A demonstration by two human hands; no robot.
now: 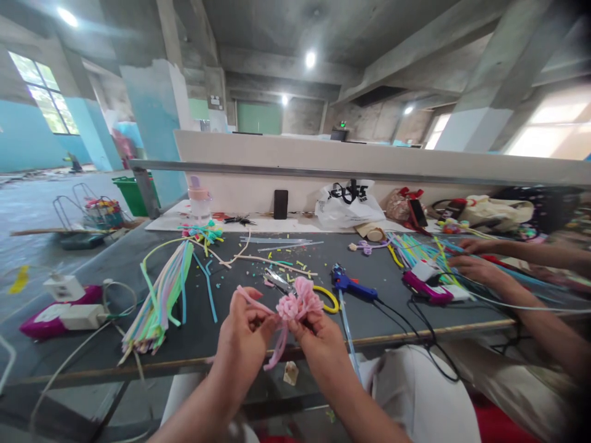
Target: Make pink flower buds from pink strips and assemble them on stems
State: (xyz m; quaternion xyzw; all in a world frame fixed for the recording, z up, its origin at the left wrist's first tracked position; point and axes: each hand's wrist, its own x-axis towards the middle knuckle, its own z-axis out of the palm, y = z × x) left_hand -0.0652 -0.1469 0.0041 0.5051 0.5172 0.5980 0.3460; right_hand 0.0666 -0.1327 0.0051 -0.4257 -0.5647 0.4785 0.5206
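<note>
Both hands meet over the table's front edge around a fluffy pink pipe-cleaner flower point(302, 299). My right hand point(323, 344) is closed on the flower's right side from below. Pinched in my left hand point(247, 335) is a pink pipe cleaner point(253, 300) that runs to the flower; another pink length point(277, 354) hangs down between the hands. Just behind the flower lie scissors with yellow handles point(330, 299), partly hidden by it. To their right rests a blue glue gun point(353, 284) with a clear glue stick point(348, 329) below it.
A bundle of pastel pipe cleaners point(161, 289) lies left, near a purple power strip point(39, 323). Cut scraps dot the middle. At right, a co-worker's hands point(480, 271) reach over more pipe cleaners beside another purple power strip point(427, 289). A phone point(281, 204) leans against the partition.
</note>
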